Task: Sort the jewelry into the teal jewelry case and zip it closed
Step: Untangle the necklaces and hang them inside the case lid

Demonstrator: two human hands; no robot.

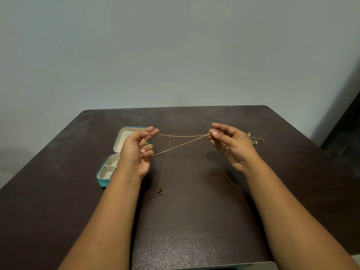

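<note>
Gold chain necklace [182,136] stretched taut above the dark table [194,211] — left hand [136,151] pinches one end, right hand [228,143] pinches its pendant. Open teal jewelry case [109,166] behind left hand; second necklace [164,168] lies between the hands.

wall [175,51]: plain, pale grey-blue, bare
table [194,221]: dark brown, matte, rounded far corners, standing against the wall
right edge: dark strip [348,125] beside the wall
light: soft, even, faint sheen on the tabletop
</note>
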